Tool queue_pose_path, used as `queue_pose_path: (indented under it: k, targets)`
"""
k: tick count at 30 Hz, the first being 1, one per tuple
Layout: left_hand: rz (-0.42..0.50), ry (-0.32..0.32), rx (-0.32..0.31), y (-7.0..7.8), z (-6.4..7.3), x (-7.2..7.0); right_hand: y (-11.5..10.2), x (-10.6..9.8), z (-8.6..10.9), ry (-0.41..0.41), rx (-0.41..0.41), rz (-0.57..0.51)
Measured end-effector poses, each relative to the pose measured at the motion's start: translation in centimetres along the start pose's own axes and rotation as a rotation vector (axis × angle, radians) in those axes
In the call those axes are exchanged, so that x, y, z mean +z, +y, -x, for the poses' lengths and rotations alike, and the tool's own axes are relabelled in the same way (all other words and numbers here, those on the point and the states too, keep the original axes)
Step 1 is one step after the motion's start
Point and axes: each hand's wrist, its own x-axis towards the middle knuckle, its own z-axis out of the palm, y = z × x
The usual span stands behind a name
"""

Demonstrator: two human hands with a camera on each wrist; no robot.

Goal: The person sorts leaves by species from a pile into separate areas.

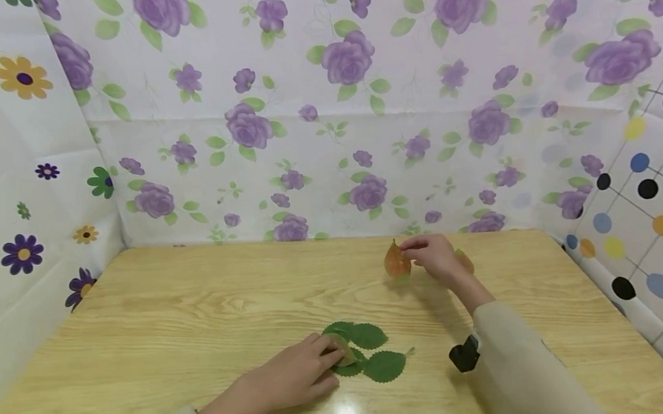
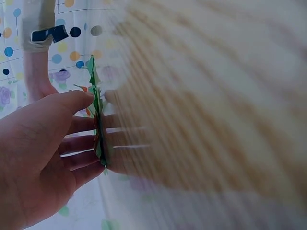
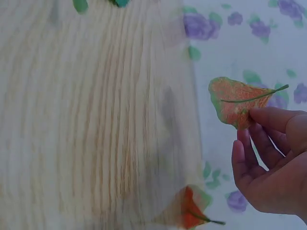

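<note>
In the head view my left hand (image 1: 294, 373) rests its fingertips on a yellowish-green leaf (image 1: 344, 350). That leaf overlaps several green serrated leaves (image 1: 384, 366) near the table's front. The left wrist view shows my left hand (image 2: 43, 148) with fingers fairly straight against the leaves (image 2: 98, 120), seen edge-on. At the back of the table, my right hand (image 1: 433, 256) pinches an orange leaf with green edges (image 1: 397, 263) between thumb and fingers. This leaf (image 3: 240, 100) is held up, its stem pointing away from the table. A second orange leaf (image 1: 465, 261) is partly hidden behind my right hand.
A wood-grain table (image 1: 211, 305) lies beneath both hands. Purple-flowered cloth (image 1: 311, 163) hangs along its back edge, with patterned cloths at both sides. A black device (image 1: 465, 354) is on my right wrist.
</note>
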Motion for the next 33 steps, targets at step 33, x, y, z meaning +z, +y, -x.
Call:
queue_pose_path:
  k: [33]
  targets:
    - [0.012, 0.006, -0.001, -0.3, 0.0, 0.2, 5.6, -1.1, -2.4, 0.075, 0.017, 0.17]
